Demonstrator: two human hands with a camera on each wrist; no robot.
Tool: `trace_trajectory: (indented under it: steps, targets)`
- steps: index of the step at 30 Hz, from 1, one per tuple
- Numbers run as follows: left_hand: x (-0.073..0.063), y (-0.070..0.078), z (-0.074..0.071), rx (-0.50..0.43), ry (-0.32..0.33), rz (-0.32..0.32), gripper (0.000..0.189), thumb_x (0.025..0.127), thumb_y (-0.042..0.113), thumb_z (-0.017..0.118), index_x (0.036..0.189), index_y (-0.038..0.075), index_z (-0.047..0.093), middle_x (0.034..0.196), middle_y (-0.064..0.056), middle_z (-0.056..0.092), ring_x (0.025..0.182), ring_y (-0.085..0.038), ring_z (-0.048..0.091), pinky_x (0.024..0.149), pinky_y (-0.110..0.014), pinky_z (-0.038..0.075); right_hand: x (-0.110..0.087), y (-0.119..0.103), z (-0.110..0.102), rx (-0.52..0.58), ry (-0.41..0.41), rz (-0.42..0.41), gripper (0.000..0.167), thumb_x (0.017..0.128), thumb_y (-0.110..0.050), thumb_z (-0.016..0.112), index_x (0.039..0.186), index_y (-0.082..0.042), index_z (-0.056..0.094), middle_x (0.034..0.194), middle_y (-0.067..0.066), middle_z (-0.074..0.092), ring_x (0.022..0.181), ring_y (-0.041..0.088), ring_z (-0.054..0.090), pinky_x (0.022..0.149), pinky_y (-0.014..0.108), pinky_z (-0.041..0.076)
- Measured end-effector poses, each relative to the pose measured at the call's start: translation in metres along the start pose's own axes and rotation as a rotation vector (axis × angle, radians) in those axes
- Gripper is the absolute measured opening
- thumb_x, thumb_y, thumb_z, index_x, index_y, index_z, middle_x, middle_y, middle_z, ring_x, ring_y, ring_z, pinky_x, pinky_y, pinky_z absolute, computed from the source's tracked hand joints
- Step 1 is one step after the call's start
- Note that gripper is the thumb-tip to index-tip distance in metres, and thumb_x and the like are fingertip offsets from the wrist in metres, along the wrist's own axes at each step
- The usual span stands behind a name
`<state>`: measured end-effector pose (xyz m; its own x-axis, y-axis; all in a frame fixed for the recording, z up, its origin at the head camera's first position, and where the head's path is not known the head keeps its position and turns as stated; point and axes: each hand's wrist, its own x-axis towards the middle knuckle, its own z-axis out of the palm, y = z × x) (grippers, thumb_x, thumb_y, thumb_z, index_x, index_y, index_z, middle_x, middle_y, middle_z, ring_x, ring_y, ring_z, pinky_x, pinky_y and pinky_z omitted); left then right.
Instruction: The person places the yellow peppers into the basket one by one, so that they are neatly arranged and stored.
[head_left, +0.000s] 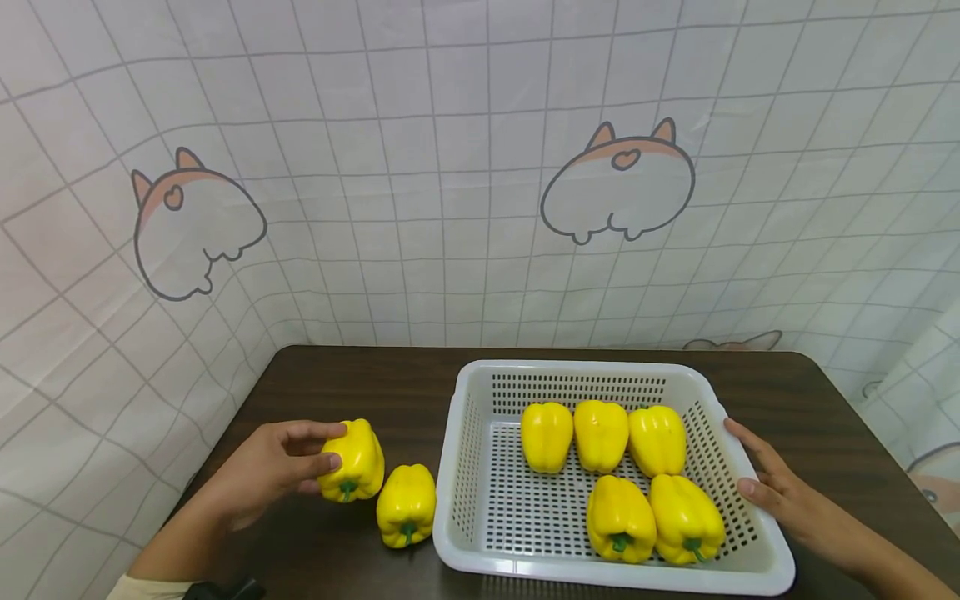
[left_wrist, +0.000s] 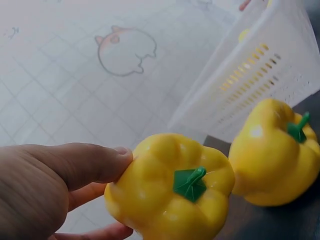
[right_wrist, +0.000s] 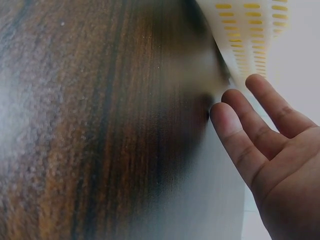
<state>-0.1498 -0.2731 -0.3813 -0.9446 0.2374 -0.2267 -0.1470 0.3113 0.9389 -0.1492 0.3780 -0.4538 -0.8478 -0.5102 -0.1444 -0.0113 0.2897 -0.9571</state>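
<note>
At the left of the head view my left hand (head_left: pixel 272 468) pinches a yellow bell pepper (head_left: pixel 358 460) between thumb and fingers. The left wrist view shows this pepper (left_wrist: pixel 167 200) with its green stem facing the camera. Right beside it, a second yellow bell pepper (head_left: pixel 406 504) rests on the table, close to the basket's left wall. A white plastic basket (head_left: pixel 480 552) holds several more peppers. My right hand (head_left: pixel 787 500) is at the basket's right rim, fingers extended and touching or nearly touching it. In the right wrist view the fingers (right_wrist: pixel 262 135) look loosely straight.
Inside the basket, three peppers (head_left: pixel 601 435) form a back row and two more (head_left: pixel 686 521) lie in front, toward the right side. Underneath is a dark wood-grain table (head_left: pixel 360 379). A white grid-patterned curtain (head_left: pixel 457 183) hangs behind and along the sides.
</note>
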Motion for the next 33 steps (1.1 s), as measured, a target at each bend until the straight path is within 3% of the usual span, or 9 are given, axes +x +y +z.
trace_trajectory:
  steps: [9, 15, 22, 33]
  targets:
    - [-0.001, 0.023, 0.011, 0.026, 0.022, 0.039, 0.063, 0.090, 0.022, 0.082, 0.142, -0.003, 0.056, 0.135, -0.024, 0.061, 0.111, -0.030, 0.067, 0.084, -0.044, 0.061, -0.001, 0.000, 0.000, 0.015, 0.019, 0.021, 0.071, 0.111, -0.020, 0.030, 0.159, -0.037, -0.019, 0.149, 0.053, 0.000, 0.103, 0.022, 0.072, 0.069, 0.050, 0.062]
    - [0.000, 0.031, 0.017, 0.049, 0.030, 0.053, 0.062, 0.088, 0.021, 0.084, 0.140, -0.002, 0.059, 0.138, -0.024, 0.059, 0.113, -0.031, 0.066, 0.084, -0.045, 0.061, -0.001, 0.000, 0.000, 0.020, 0.002, -0.002, 0.070, 0.112, -0.019, 0.028, 0.159, -0.039, -0.019, 0.147, 0.055, 0.003, 0.104, 0.024, 0.072, 0.071, 0.050, 0.062]
    - [0.004, 0.038, 0.024, 0.069, 0.010, 0.090, 0.061, 0.088, 0.021, 0.084, 0.140, -0.001, 0.060, 0.147, -0.020, 0.053, 0.115, -0.032, 0.065, 0.085, -0.046, 0.060, -0.001, -0.001, 0.000, -0.002, 0.014, 0.020, 0.070, 0.112, -0.022, 0.028, 0.159, -0.041, -0.019, 0.148, 0.054, 0.002, 0.103, 0.024, 0.072, 0.070, 0.049, 0.062]
    - [0.007, 0.048, 0.037, 0.107, -0.033, 0.144, 0.054, 0.088, 0.023, 0.083, 0.136, 0.003, 0.065, 0.144, -0.019, 0.056, 0.113, -0.034, 0.064, 0.081, -0.044, 0.062, 0.000, -0.002, 0.000, -0.030, 0.022, 0.009, 0.072, 0.110, -0.020, 0.031, 0.160, -0.037, -0.018, 0.153, 0.048, -0.005, 0.111, 0.018, 0.068, 0.073, 0.046, 0.062]
